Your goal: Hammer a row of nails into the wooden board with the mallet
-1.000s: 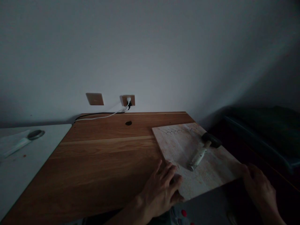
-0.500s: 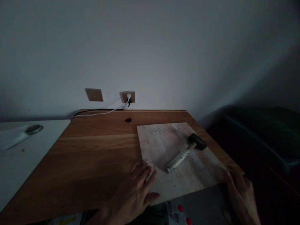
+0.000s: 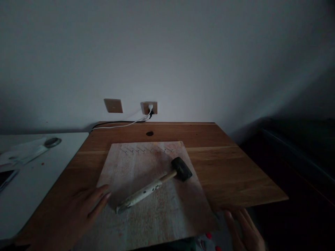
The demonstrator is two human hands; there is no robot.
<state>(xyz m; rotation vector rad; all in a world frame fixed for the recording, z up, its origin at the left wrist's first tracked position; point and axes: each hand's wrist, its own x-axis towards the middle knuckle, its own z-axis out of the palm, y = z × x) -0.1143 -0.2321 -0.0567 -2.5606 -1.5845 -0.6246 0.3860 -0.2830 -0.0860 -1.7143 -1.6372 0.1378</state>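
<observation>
A thin wooden board lies on the table, its near edge overhanging the front. Along its far side several nails form a row. A mallet with a black head and a worn, wrapped handle lies diagonally across the board, head to the far right. My left hand is at the board's left edge, fingers stretched out and somewhat apart near the handle's end; contact is hard to tell. By the table's front edge, right of the board's near corner, my right hand has loosely extended fingers and holds nothing visible.
The wooden table stands against the wall, with a dark hole near its back. Cables run to a wall socket. At left, a white surface bears a roll of tape and a plastic wrapper.
The board has slid left and toward me, carrying the mallet. My left hand has moved left with it; my right hand is now off the board's corner. The view has shifted slightly.
</observation>
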